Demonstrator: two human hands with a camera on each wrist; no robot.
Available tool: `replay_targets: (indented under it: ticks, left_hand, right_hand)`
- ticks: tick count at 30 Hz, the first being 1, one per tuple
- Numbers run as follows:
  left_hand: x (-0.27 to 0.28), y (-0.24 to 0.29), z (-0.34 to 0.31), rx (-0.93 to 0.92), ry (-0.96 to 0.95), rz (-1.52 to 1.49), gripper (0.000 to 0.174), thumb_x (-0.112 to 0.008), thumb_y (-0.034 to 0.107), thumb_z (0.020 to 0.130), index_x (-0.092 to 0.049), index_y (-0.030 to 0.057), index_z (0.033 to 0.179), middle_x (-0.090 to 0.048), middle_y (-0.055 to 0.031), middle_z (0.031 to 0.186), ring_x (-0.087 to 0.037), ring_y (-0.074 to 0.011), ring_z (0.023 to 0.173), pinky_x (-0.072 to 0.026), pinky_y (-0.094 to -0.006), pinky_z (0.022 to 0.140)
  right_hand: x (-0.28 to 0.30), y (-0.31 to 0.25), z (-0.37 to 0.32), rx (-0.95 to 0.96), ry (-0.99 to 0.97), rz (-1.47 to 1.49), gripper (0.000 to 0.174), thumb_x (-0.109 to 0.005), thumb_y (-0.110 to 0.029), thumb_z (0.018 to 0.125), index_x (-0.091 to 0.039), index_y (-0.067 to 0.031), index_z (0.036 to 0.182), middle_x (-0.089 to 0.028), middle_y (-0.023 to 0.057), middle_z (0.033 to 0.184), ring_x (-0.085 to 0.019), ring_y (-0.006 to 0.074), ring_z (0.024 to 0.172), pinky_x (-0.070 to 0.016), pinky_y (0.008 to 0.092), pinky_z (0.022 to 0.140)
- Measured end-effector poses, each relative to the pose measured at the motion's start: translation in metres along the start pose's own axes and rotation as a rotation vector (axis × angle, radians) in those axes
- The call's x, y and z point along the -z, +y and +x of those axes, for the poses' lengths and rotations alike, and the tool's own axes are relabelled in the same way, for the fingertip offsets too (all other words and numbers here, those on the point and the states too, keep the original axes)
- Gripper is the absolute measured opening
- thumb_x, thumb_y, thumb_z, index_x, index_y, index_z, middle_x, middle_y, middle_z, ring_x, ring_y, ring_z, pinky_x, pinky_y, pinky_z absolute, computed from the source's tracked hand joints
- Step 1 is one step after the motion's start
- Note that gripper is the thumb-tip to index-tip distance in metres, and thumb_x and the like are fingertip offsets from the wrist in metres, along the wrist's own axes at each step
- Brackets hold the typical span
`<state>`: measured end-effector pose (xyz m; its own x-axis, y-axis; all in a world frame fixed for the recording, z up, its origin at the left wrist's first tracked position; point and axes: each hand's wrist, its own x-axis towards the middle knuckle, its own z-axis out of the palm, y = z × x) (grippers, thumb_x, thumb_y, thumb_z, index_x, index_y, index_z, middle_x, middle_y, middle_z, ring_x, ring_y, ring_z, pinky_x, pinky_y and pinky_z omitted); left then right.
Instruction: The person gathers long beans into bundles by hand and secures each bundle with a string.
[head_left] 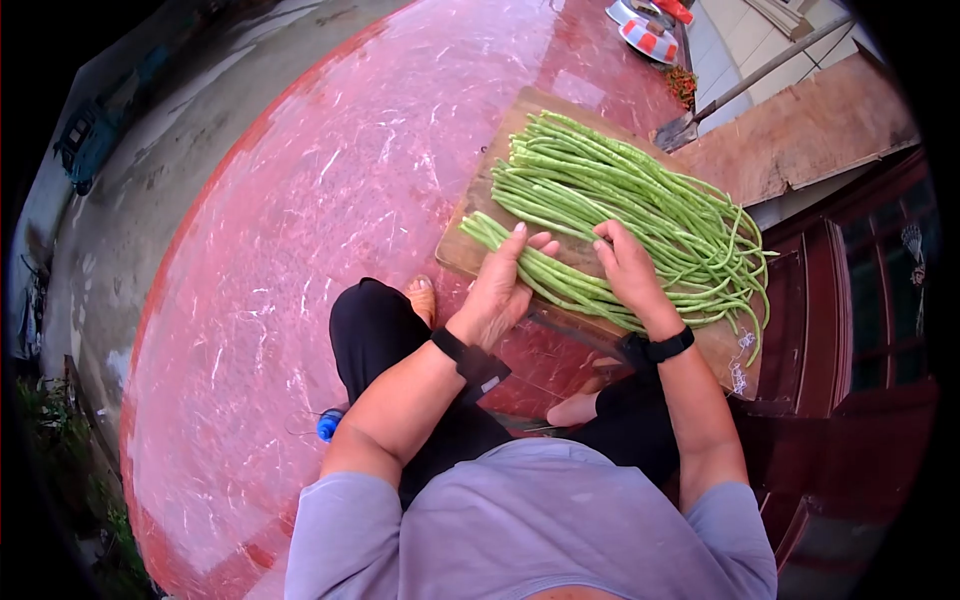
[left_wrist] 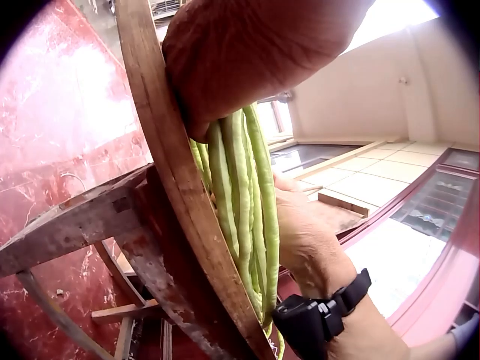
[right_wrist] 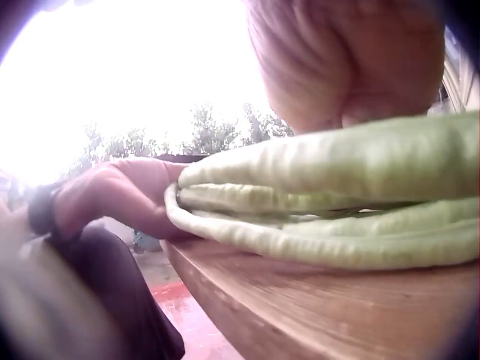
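Long green beans point(head_left: 620, 185) lie in a wide pile on a wooden board point(head_left: 458, 250). A smaller bundle of beans point(head_left: 565, 285) lies along the board's near edge, apart from the pile at its left end. The left hand point(head_left: 497, 285) grips this bundle near its left end, thumb on top. Over the bundle's middle is the right hand point(head_left: 630, 268), fingers bent; whether it touches the beans is unclear. In the left wrist view the bundle point(left_wrist: 247, 195) runs from the left hand point(left_wrist: 247, 52) past the right hand point(left_wrist: 304, 232).
A plywood sheet point(head_left: 800, 135) and a shovel point(head_left: 680, 130) are beyond the board. White string point(head_left: 740, 362) lies at its right corner. The person's knees and feet are below the near edge, and a blue object point(head_left: 329, 424) is on the red floor.
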<state>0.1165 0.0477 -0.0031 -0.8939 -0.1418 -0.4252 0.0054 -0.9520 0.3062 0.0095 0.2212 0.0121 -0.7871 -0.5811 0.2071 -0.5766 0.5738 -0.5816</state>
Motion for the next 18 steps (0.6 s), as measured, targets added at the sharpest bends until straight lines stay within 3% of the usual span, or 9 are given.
replay_targets:
  ticks: [5, 8, 16, 18]
  left_hand:
    - [-0.003, 0.000, -0.002, -0.040, -0.042, 0.025, 0.044, -0.055, 0.026, 0.097, -0.040, 0.0003, 0.129, -0.057, -0.0126, 0.118, -0.060, -0.0244, 0.104, -0.0525, -0.0406, 0.090]
    - [-0.001, 0.001, -0.001, -0.057, -0.114, 0.038, 0.045, -0.056, 0.025, 0.096, -0.039, 0.0009, 0.131, -0.056, -0.0119, 0.122, -0.059, -0.0246, 0.104, -0.0526, -0.0405, 0.090]
    - [-0.005, 0.001, -0.002, -0.125, -0.284, 0.070, 0.039, -0.059, 0.018, 0.094, -0.042, 0.0072, 0.128, -0.056, -0.0087, 0.122, -0.059, -0.0197, 0.100, -0.0551, -0.0345, 0.082]
    - [-0.002, 0.001, -0.001, -0.116, -0.308, 0.072, 0.040, -0.061, 0.018, 0.093, -0.045, 0.0090, 0.128, -0.055, -0.0074, 0.123, -0.058, -0.0183, 0.099, -0.0526, -0.0359, 0.086]
  right_hand:
    - [0.007, -0.001, -0.006, -0.075, -0.048, 0.551, 0.016, -0.051, -0.008, 0.095, -0.052, -0.0034, 0.110, -0.060, 0.0060, 0.098, -0.060, 0.0147, 0.085, -0.0469, 0.0277, 0.076]
    - [0.016, -0.013, -0.008, -0.118, -0.011, 0.708, 0.014, -0.050, -0.007, 0.096, -0.052, -0.0010, 0.109, -0.058, 0.0035, 0.099, -0.058, 0.0104, 0.087, -0.0466, 0.0248, 0.076]
    - [0.022, -0.015, -0.020, -0.142, -0.175, 0.738, 0.014, -0.050, -0.008, 0.096, -0.052, -0.0009, 0.108, -0.058, 0.0025, 0.097, -0.058, 0.0098, 0.088, -0.0472, 0.0243, 0.077]
    - [0.020, -0.015, -0.023, -0.146, -0.182, 0.733, 0.014, -0.050, -0.008, 0.096, -0.052, -0.0006, 0.108, -0.058, 0.0022, 0.096, -0.058, 0.0096, 0.088, -0.0473, 0.0245, 0.078]
